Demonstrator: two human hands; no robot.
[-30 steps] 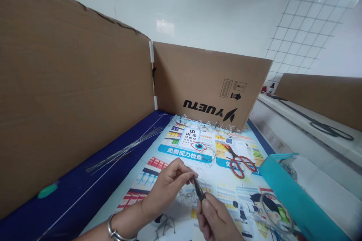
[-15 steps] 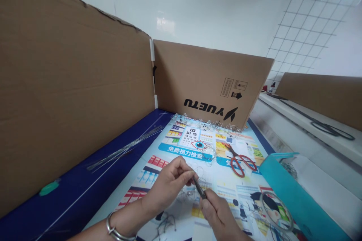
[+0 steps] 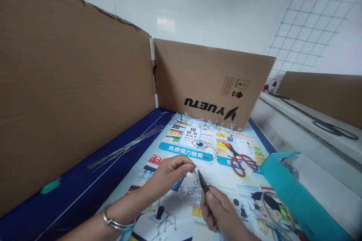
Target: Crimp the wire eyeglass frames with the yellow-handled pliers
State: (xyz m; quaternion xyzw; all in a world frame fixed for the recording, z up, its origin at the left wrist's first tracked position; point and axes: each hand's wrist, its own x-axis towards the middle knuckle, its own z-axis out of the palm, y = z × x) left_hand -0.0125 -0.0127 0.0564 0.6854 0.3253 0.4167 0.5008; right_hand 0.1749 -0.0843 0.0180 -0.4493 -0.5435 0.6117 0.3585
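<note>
My left hand (image 3: 175, 169), with a silver bangle at the wrist, pinches a thin wire at its fingertips. A beaded wire strand (image 3: 189, 192) with small clear pieces hangs below those fingers, over the printed sheet. My right hand (image 3: 219, 209) is wrapped round the handles of dark pointed pliers (image 3: 203, 181). The pliers' tip points up and left, close to the left fingertips and the wire but a little apart from them. Whether the jaws grip any wire is too fine to tell. Red-handled scissors (image 3: 243, 162) lie beyond the right hand.
A printed sheet (image 3: 166, 169) covers the table. Tangled wire pieces (image 3: 209, 123) lie along the back cardboard panel (image 3: 181, 67). Straight wires (image 3: 127, 147) lie at left, near a green object (image 3: 51, 186). A wire coil (image 3: 277, 211) and a teal box (image 3: 305, 199) are at right.
The pliers' tip has drawn back from my left fingertips, and the pliers now point more steeply upward. My left hand has shifted slightly left, leaving the beaded strand more visible.
</note>
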